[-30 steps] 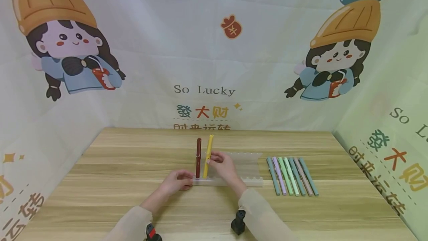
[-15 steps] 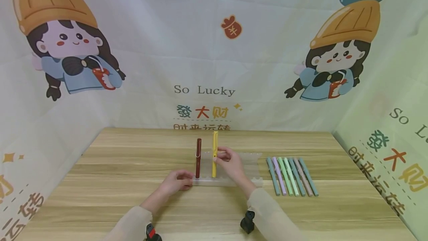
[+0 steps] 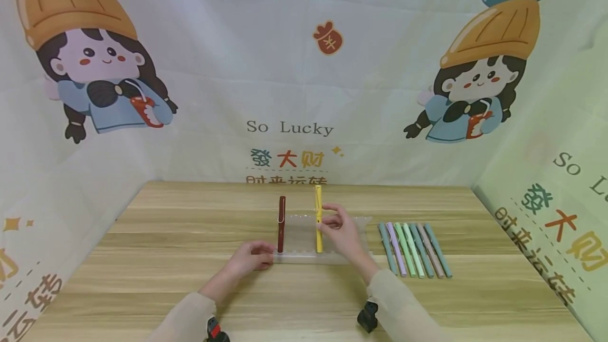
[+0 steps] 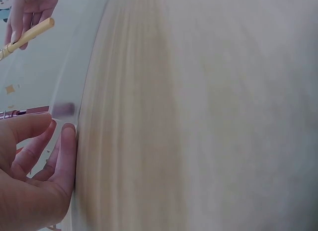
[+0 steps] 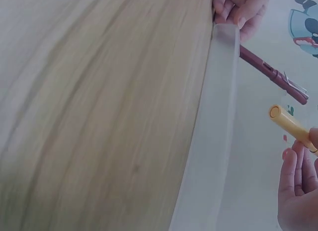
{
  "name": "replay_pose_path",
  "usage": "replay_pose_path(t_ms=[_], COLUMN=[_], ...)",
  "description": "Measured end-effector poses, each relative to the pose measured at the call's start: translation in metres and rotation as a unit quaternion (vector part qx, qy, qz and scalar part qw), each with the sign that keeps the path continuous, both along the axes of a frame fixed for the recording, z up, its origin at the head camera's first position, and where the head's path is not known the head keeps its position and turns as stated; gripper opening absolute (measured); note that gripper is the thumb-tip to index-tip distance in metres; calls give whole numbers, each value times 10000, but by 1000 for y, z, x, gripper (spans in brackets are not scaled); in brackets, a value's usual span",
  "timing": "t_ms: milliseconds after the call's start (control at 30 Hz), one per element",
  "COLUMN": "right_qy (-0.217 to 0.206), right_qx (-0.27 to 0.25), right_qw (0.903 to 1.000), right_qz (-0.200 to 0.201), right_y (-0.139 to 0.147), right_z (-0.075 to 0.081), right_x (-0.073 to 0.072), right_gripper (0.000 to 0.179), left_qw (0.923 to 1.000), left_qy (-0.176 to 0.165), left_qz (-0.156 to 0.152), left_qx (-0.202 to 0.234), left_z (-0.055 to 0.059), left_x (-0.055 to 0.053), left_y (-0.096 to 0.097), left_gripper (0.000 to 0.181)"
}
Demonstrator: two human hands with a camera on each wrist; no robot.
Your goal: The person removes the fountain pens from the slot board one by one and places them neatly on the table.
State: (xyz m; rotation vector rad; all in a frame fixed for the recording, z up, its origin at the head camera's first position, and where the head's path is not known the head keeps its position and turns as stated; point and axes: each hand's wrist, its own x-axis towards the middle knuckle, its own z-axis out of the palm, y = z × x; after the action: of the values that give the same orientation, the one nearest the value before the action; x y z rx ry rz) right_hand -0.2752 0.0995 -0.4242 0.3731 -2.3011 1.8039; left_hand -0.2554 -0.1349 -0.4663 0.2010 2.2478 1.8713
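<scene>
A dark red pen (image 3: 282,226) stands upright at the left end of a clear plastic pen rack (image 3: 311,259) with scalloped edges. My left hand (image 3: 252,256) grips that left end between thumb and fingers. Between thumb and fingertips, my right hand (image 3: 343,231) pinches a yellow pen (image 3: 319,202) upright over the middle of the rack. The pen's lower end (image 5: 276,112) shows free of the rack's front strip (image 5: 211,121) in the right wrist view. In the left wrist view, the left fingers (image 4: 64,156) lie right at the rack's end.
Several pens (image 3: 414,250) in grey-blue, purple, green and brownish tones lie in a row right of the rack. All this is on a wood-grain table (image 3: 190,215). A printed cloth (image 3: 304,83) hangs behind and along both sides.
My right hand has carried the yellow pen rightward along the rack, away from the red pen, and the pen has gone from tilted to upright. The left hand stays in place.
</scene>
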Motion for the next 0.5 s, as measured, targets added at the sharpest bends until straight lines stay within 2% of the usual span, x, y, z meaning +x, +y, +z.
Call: replay_pose_path(t_ms=[300, 500], right_qy=[148, 172], right_qx=[-16, 257], right_qw=[9999, 9993], right_qz=[-21, -187], right_y=[20, 33], right_z=[2, 1], right_x=[5, 6], right_gripper=[41, 41], left_qw=[10000, 10000], left_qy=[-17, 3], left_qz=[43, 15], left_qx=[-56, -49], left_z=[1, 0], left_x=[0, 0], left_y=[0, 0], left_gripper=[21, 21])
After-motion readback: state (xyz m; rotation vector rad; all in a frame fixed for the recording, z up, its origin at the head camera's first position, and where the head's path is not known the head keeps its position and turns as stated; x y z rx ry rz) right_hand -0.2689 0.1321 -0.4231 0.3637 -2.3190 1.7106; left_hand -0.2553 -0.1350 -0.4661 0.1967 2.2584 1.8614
